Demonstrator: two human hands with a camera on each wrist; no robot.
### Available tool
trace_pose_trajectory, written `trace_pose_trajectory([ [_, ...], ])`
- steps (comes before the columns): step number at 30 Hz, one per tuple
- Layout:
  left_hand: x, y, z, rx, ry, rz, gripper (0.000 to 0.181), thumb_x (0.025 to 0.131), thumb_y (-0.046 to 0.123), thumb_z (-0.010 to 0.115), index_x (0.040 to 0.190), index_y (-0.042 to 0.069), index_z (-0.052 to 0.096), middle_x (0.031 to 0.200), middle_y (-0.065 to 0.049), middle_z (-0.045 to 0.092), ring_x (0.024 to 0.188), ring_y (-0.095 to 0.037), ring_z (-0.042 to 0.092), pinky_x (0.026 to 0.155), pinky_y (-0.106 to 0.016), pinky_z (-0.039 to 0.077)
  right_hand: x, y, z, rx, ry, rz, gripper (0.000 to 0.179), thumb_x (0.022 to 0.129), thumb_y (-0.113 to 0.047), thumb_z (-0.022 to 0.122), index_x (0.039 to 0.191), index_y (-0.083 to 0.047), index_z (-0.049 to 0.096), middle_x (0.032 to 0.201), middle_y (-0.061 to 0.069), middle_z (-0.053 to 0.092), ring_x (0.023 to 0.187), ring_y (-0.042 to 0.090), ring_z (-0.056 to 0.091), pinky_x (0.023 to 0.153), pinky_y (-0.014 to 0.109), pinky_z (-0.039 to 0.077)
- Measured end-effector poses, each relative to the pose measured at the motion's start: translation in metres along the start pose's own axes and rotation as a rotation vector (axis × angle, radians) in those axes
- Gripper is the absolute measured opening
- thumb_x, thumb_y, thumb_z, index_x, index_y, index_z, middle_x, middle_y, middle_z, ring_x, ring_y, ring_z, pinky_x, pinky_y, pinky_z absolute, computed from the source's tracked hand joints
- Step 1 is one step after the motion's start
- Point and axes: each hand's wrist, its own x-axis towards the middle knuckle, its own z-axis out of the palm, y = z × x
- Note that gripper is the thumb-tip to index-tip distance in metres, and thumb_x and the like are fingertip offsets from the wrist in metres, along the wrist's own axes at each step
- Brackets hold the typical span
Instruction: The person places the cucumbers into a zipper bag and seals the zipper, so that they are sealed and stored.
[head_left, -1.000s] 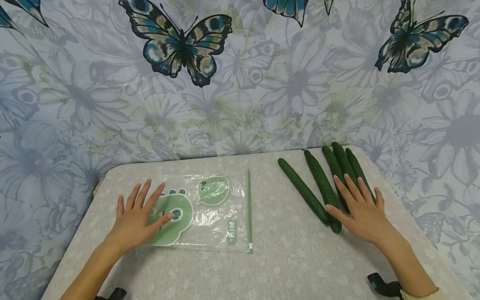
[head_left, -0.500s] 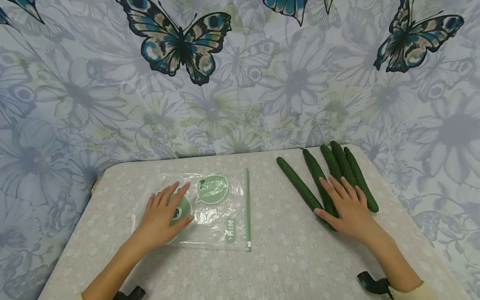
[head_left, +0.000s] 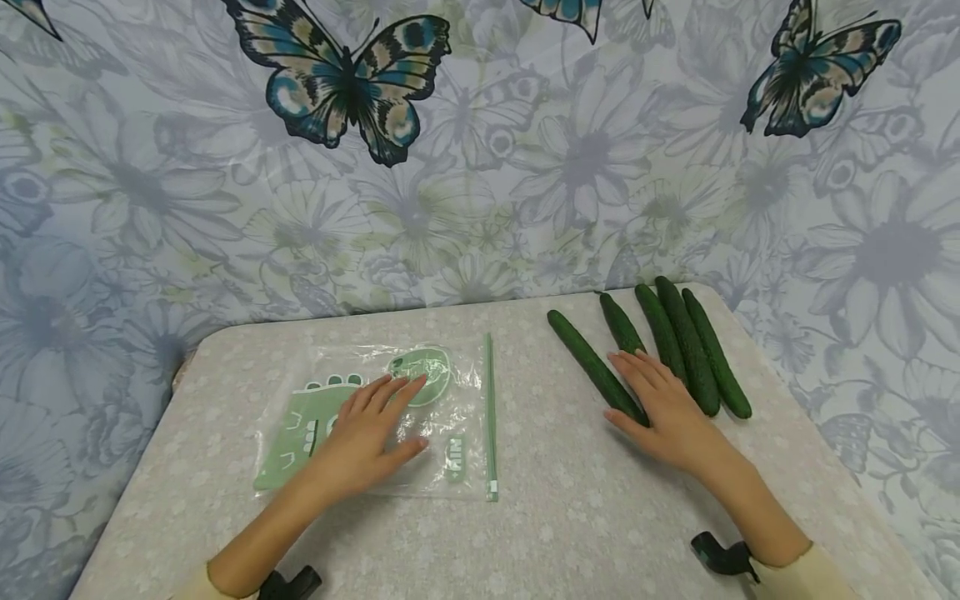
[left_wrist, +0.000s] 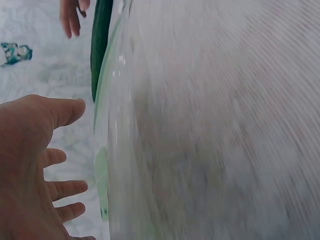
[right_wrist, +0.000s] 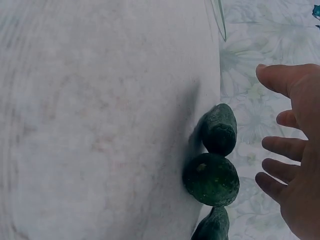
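A clear zip bag with green cartoon prints and a green slider strip lies flat on the left half of the table. Over its middle hovers my left hand, fingers spread and holding nothing; the left wrist view shows the bag's surface a little apart from the fingers. On the right, several cucumbers lie fanned out side by side. My right hand, also with loose, spread fingers, is above the near ends of the two leftmost ones and partly hides them. In the right wrist view, cucumber ends show beside that hand.
A pale patterned cloth covers the table. Behind it rises a wall covering with flowers and butterflies, close to the table's back edge. Bare cloth lies between the bag and the cucumbers. A dark wrist mount sits below each hand.
My left hand has moved right across the bag, uncovering its left print. My right hand has moved left over the cucumbers. The bag and cucumbers lie as before, while the head view has shifted slightly.
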Motion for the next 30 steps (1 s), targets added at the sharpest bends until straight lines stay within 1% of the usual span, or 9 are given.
trace_pose_trajectory([
  [5, 0.006, 0.013, 0.009, -0.026, 0.020, 0.010, 0.088, 0.099, 0.047, 0.075, 0.171, 0.030, 0.028, 0.174, -0.015, 0.034, 0.159, -0.047, 0.034, 0.121, -0.078, 0.030, 0.002, -0.002, 0.002, 0.032, -0.017, 0.003, 0.084, 0.102, -0.036, 0.075, 0.169, -0.010, 0.032, 0.171, 0.019, 0.040, 0.159, 0.045, 0.036, 0.124, 0.067, 0.034],
  [8, 0.008, 0.020, 0.013, -0.034, 0.039, 0.014, 0.088, 0.097, 0.046, 0.077, 0.171, 0.030, 0.031, 0.171, -0.014, 0.038, 0.156, -0.045, 0.038, 0.117, -0.076, 0.036, 0.003, -0.002, 0.005, 0.030, -0.017, -0.002, 0.085, 0.102, -0.036, 0.075, 0.170, -0.011, 0.031, 0.171, 0.019, 0.040, 0.158, 0.045, 0.038, 0.124, 0.067, 0.035],
  [12, 0.014, 0.029, 0.020, -0.029, 0.061, 0.033, 0.087, 0.096, 0.044, 0.079, 0.169, 0.027, 0.036, 0.157, -0.013, 0.051, 0.137, -0.037, 0.053, 0.106, -0.062, 0.048, 0.005, -0.001, 0.007, 0.019, -0.011, -0.013, 0.084, 0.101, -0.035, 0.076, 0.169, -0.011, 0.033, 0.171, 0.019, 0.041, 0.156, 0.045, 0.039, 0.123, 0.065, 0.036],
  [14, 0.016, 0.034, 0.023, -0.026, 0.064, 0.043, 0.086, 0.095, 0.043, 0.080, 0.168, 0.026, 0.037, 0.148, -0.011, 0.056, 0.126, -0.031, 0.056, 0.100, -0.055, 0.049, 0.006, -0.001, 0.008, 0.013, -0.010, -0.015, 0.083, 0.101, -0.035, 0.076, 0.169, -0.012, 0.034, 0.170, 0.018, 0.042, 0.155, 0.044, 0.040, 0.123, 0.064, 0.037],
  [16, 0.018, 0.038, 0.026, -0.024, 0.055, 0.050, 0.085, 0.095, 0.043, 0.080, 0.168, 0.025, 0.039, 0.140, -0.009, 0.059, 0.118, -0.027, 0.057, 0.095, -0.049, 0.049, 0.007, -0.001, 0.008, 0.006, -0.012, -0.016, 0.082, 0.101, -0.036, 0.075, 0.169, -0.012, 0.034, 0.170, 0.018, 0.043, 0.154, 0.044, 0.040, 0.122, 0.064, 0.038],
  [19, 0.021, 0.045, 0.029, -0.025, 0.032, 0.059, 0.084, 0.096, 0.043, 0.080, 0.167, 0.025, 0.041, 0.130, -0.006, 0.060, 0.114, -0.023, 0.058, 0.091, -0.043, 0.050, 0.008, 0.000, 0.009, 0.000, -0.013, -0.014, 0.082, 0.101, -0.037, 0.075, 0.169, -0.014, 0.035, 0.168, 0.018, 0.045, 0.153, 0.043, 0.041, 0.122, 0.065, 0.038],
  [23, 0.025, 0.053, 0.034, -0.034, -0.010, 0.053, 0.080, 0.096, 0.045, 0.079, 0.165, 0.025, 0.043, 0.116, -0.001, 0.061, 0.101, -0.015, 0.055, 0.080, -0.033, 0.048, 0.010, -0.002, 0.011, -0.017, 0.003, -0.033, 0.076, 0.101, -0.035, 0.076, 0.165, -0.014, 0.042, 0.164, 0.017, 0.051, 0.150, 0.043, 0.045, 0.120, 0.066, 0.038],
  [26, 0.027, 0.057, 0.037, -0.044, -0.037, 0.045, 0.078, 0.096, 0.045, 0.078, 0.164, 0.025, 0.046, 0.108, 0.002, 0.058, 0.091, -0.011, 0.050, 0.072, -0.029, 0.045, 0.012, -0.007, 0.015, -0.046, 0.011, -0.063, 0.070, 0.100, -0.035, 0.077, 0.159, -0.012, 0.050, 0.159, 0.016, 0.056, 0.147, 0.043, 0.047, 0.119, 0.068, 0.039],
  [30, 0.030, 0.062, 0.040, -0.050, -0.052, 0.056, 0.075, 0.097, 0.045, 0.077, 0.162, 0.023, 0.048, 0.104, 0.003, 0.056, 0.086, -0.009, 0.047, 0.070, -0.027, 0.043, 0.014, -0.020, 0.018, -0.067, -0.010, -0.104, 0.065, 0.098, -0.037, 0.078, 0.154, -0.012, 0.057, 0.156, 0.015, 0.059, 0.149, 0.044, 0.047, 0.119, 0.069, 0.038],
])
